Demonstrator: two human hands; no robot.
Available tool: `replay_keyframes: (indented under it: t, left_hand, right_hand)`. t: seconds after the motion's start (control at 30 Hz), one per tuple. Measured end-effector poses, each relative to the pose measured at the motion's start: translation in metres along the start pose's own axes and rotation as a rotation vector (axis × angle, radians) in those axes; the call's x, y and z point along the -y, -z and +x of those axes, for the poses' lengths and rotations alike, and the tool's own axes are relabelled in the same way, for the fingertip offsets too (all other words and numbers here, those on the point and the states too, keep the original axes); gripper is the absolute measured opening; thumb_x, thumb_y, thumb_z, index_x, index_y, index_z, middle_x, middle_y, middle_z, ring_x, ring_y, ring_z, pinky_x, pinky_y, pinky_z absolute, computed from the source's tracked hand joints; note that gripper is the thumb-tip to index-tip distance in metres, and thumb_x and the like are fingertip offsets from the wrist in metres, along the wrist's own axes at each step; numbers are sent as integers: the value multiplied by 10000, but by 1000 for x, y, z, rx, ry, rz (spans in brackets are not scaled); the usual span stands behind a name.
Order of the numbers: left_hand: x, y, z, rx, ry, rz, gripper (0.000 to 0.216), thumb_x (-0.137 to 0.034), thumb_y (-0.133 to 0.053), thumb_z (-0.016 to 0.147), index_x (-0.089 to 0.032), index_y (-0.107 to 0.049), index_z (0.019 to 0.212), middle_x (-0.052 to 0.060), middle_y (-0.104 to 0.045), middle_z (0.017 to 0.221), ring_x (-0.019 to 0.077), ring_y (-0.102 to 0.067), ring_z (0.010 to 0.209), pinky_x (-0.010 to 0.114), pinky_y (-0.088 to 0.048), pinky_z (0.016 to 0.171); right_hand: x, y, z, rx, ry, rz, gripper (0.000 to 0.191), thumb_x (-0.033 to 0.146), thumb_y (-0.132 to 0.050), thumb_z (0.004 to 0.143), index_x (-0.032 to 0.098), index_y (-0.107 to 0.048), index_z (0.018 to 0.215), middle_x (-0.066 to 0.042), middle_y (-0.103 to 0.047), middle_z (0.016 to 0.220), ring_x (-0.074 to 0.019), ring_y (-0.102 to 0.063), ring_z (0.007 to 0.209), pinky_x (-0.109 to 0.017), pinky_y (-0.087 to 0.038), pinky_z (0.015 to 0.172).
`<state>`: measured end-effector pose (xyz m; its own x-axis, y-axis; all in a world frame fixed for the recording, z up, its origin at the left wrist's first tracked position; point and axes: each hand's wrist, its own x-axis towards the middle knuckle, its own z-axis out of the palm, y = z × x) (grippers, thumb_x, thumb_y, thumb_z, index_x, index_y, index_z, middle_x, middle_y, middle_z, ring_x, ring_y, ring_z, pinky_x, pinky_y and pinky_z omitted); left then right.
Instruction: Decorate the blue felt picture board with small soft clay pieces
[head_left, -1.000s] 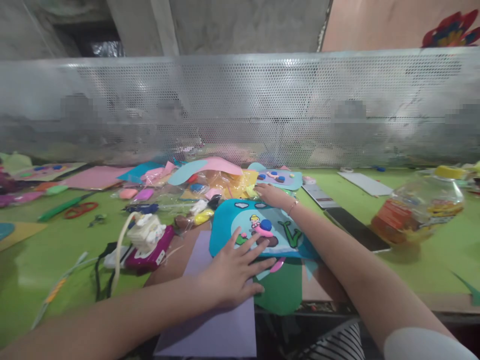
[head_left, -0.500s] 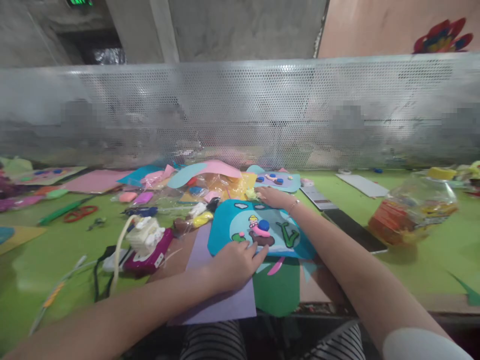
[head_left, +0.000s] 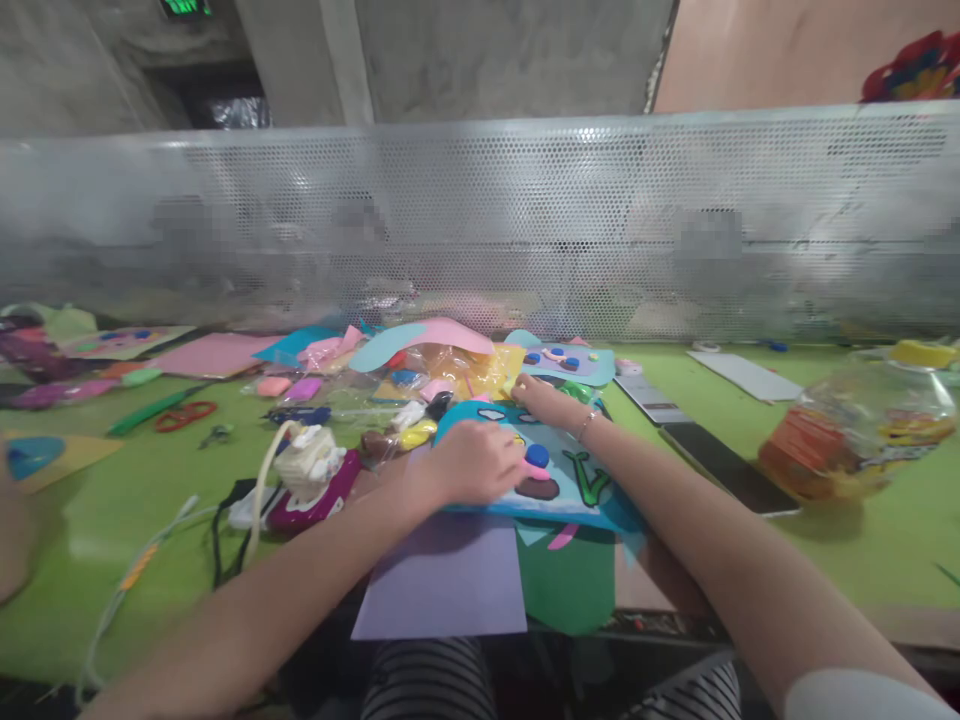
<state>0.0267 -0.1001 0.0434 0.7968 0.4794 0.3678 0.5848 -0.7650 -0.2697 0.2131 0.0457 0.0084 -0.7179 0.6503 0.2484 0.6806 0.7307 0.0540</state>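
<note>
A blue craft sheet (head_left: 570,480) with clay figures lies on the green table (head_left: 150,520) in front of me. My left hand (head_left: 472,462) rests on its left part with the fingers curled, fingertips at a pink clay piece (head_left: 534,470). My right hand (head_left: 544,395) reaches to the sheet's far edge, fingers pressed down near a yellow plastic bag (head_left: 465,368). A lilac paper (head_left: 446,575) and a dark green paper (head_left: 568,580) lie under the sheet's near edge.
A purple device with a white cord (head_left: 307,480) sits to the left. Red-handled scissors (head_left: 180,413) and a pink sheet (head_left: 214,353) lie further left. A clear jar (head_left: 855,430) lies at the right, a black phone (head_left: 720,465) beside it. A perforated metal screen (head_left: 480,220) closes the back.
My left hand moved from the lilac paper up onto the blue sheet and its spread fingers curled in. My right hand stayed at the sheet's far edge.
</note>
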Motion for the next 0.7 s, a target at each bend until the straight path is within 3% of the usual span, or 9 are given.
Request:
replay_keyframes:
  t: [0.07, 0.2, 0.3, 0.37, 0.5, 0.63, 0.7]
  left_hand:
    - [18, -15, 1, -142, 121, -28, 293, -244, -346, 891, -164, -617, 812, 59, -624, 773, 189, -593, 788, 326, -466, 711]
    - [38, -50, -6, -365, 357, -177, 275, -205, -455, 840, -157, -523, 1103, 99, -589, 1070, 219, -532, 1047, 376, -425, 921]
    - [42, -65, -8, -397, 444, -268, 578, -304, -587, 776, -149, -353, 1281, 148, -469, 1257, 273, -413, 1206, 445, -358, 1001]
    - [42, -68, -8, -369, 452, -350, 664, -379, -602, 768, -152, -300, 1314, 161, -424, 1310, 282, -373, 1247, 451, -338, 1017]
    - [44, -62, -7, -319, 516, -490, 515, -416, -504, 834, -145, -372, 1252, 160, -498, 1245, 274, -448, 1194, 435, -375, 978]
    - [46, -55, -7, -334, 625, -559, 378, -400, -465, 854, -140, -450, 1127, 151, -569, 1128, 277, -525, 1097, 424, -416, 915]
    - [47, -53, -7, -346, 666, -578, 358, -398, -480, 843, -142, -455, 1092, 144, -582, 1086, 283, -544, 1057, 425, -427, 885]
  right_hand:
    - [1, 4, 1, -22, -8, 44, 207, 105, -463, 827, 98, -576, 1001, -171, -495, 1074, -203, -534, 843, -331, -421, 751]
    - [5, 22, 8, -66, -10, 187, 181, 97, -449, 833, 102, -589, 950, -136, -563, 980, -188, -535, 874, -307, -421, 759]
    - [17, 42, 12, -39, 7, 312, 166, 192, -531, 808, 137, -584, 955, -51, -608, 855, -130, -557, 726, -245, -433, 648]
    - [29, 54, 13, -8, 37, 427, 158, 238, -560, 787, 148, -569, 917, -5, -605, 758, -102, -546, 635, -211, -417, 570]
    - [52, 66, 13, -27, 93, 679, 116, 234, -588, 752, 160, -519, 809, 25, -563, 682, -89, -510, 579, -197, -378, 503]
    - [60, 67, 16, -237, 237, 622, 58, 95, -550, 717, 150, -537, 703, 12, -495, 709, -92, -494, 633, -203, -394, 534]
    - [59, 66, 17, -274, 311, 605, 88, 78, -537, 733, 145, -590, 714, -17, -511, 791, -103, -514, 706, -217, -426, 587]
